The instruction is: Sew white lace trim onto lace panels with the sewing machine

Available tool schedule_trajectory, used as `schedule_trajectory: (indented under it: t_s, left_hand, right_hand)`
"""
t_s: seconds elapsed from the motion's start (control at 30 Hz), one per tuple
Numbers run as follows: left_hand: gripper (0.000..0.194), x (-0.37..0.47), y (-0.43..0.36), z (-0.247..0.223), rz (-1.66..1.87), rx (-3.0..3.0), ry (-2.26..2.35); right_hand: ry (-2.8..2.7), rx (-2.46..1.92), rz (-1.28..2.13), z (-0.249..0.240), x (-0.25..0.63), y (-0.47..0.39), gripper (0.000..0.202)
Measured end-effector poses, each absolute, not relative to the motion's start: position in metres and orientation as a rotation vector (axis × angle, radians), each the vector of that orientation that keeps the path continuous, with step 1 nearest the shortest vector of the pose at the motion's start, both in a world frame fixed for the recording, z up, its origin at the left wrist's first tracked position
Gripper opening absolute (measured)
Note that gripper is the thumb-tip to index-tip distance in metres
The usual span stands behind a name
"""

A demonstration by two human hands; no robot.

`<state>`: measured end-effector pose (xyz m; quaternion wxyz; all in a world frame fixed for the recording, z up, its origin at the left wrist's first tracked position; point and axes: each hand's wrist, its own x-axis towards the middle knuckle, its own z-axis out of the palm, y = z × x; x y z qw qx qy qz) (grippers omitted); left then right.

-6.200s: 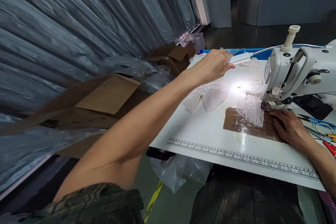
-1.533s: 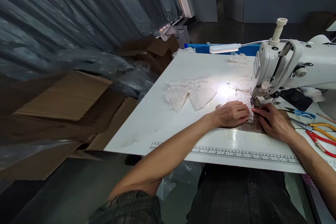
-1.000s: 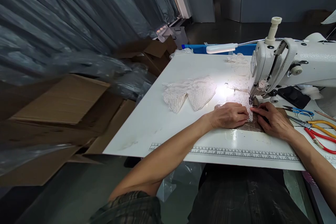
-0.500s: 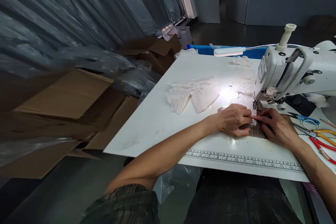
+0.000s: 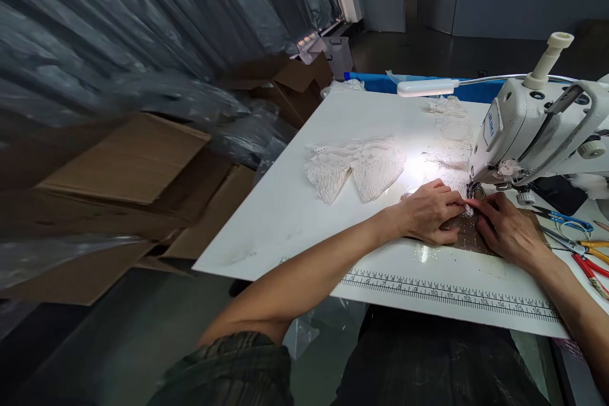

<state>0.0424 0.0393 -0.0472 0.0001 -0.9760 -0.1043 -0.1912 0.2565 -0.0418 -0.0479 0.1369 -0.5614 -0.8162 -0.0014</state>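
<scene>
A strip of white lace (image 5: pixel 451 174) runs under the presser foot (image 5: pixel 473 189) of a white sewing machine (image 5: pixel 518 133). My left hand (image 5: pixel 431 210) rests on the table to the left of the needle, its fingers curled and closed on the near end of the lace. From the other side, my right hand (image 5: pixel 511 228) pinches the same end with thumb and forefinger, so the fingertips of both hands nearly meet. Much of that lace end is hidden under the fingers. Beneath the hands lies a brown plate (image 5: pixel 471 236) set in the table.
Another white lace piece (image 5: pixel 354 165) lies flat on the white table (image 5: pixel 285 228). Blue-handled scissors (image 5: pixel 568 219), yellow-handled scissors (image 5: pixel 583 246) and a red-handled tool (image 5: pixel 590 273) are at right. A lamp (image 5: pixel 428 87) lights the lace. Cardboard boxes (image 5: pixel 128 158) stand left of the table.
The view has shifted slightly, so the table and machine appear further right. Less lace shows on the near side of the presser foot, and both hands stay close against it.
</scene>
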Motion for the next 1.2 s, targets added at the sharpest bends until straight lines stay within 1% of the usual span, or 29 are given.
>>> schedule_trajectory:
  t_s: [0.17, 0.5, 0.67, 0.83, 0.9, 1.0, 1.1, 1.2]
  left_hand:
    - [0.035, 0.043, 0.040, -0.044, -0.490, -3.084, -0.341]
    - [0.047, 0.045, 0.041, -0.040, -0.330, -3.061, -0.453]
    - [0.049, 0.047, 0.041, -0.039, -0.316, -3.046, -0.517]
    - [0.053, 0.048, 0.043, -0.041, -0.365, -3.042, -0.560]
    - [0.055, 0.049, 0.044, -0.041, -0.360, -3.047, -0.574]
    - [0.056, 0.050, 0.045, -0.042, -0.358, -3.057, -0.590]
    - [0.054, 0.050, 0.045, -0.044, -0.373, -3.067, -0.602]
    - [0.054, 0.049, 0.045, -0.045, -0.378, -3.074, -0.629]
  right_hand:
    - [-2.321, -1.464, 0.079, -0.053, 0.264, -0.048, 0.040]
    - [-2.372, -1.517, 0.007, -0.052, 0.259, -0.043, 0.043]
    - [-2.237, -1.494, 0.229, -0.044, 0.272, -0.043, 0.040]
    - [-2.096, -1.554, 0.593, -0.025, 0.288, -0.040, 0.038]
    - [-2.032, -1.585, 0.698, -0.022, 0.290, -0.035, 0.043]
    - [-1.910, -1.663, 0.789, -0.025, 0.291, -0.025, 0.057]
    - [-1.832, -1.717, 0.804, -0.028, 0.289, -0.020, 0.065]
    - [-1.906, -1.702, 0.720, -0.027, 0.286, -0.031, 0.066]
